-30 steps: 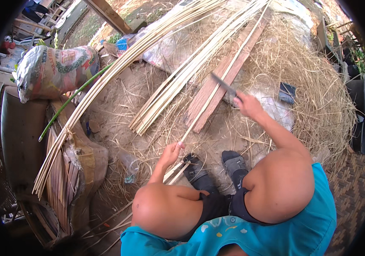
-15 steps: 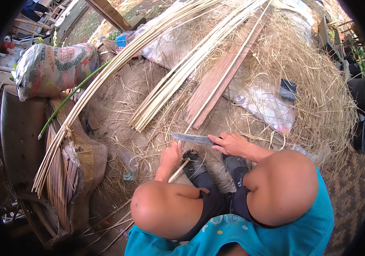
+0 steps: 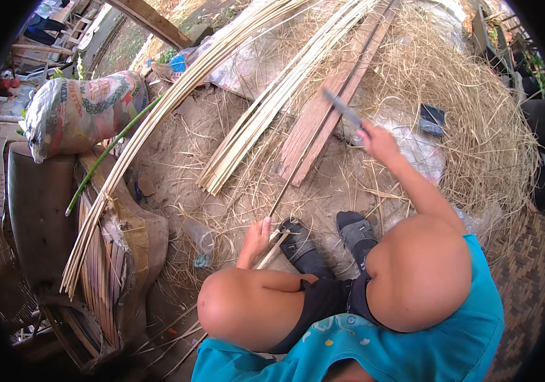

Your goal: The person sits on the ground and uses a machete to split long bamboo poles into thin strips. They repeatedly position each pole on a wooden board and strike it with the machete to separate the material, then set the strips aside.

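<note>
Knife and working strip number one each: the right hand (image 3: pixel 380 143) closes around the handle of a grey-bladed metal knife (image 3: pixel 341 106), and the left hand (image 3: pixel 257 237) pinches the near end of a long, thin, dark strip (image 3: pixel 283 191). That strip lies along one reddish-brown wooden plank (image 3: pixel 299 140) and runs off its near end; the blade crosses above the plank, and whether it touches the strip cannot be told.

Two bundles of pale, slender strips, too many to count singly, lie to the left: a loose bundle (image 3: pixel 259 130) on the ground beside the plank, and a tied, arching bundle (image 3: pixel 129 153) that partly hides a torn brown padded seat (image 3: pixel 148 232). One green stick (image 3: pixel 110 149) slants near one plump printed sack (image 3: pixel 91 105). A broad heap of straw-coloured shavings (image 3: pixel 469 95) crowds the plank's right side, with one small dark-blue block (image 3: pixel 432 120) at its edge.

Half a second earlier, the strip on the plank showed pale, and the knife was beside the left hand; now it is farther up.
</note>
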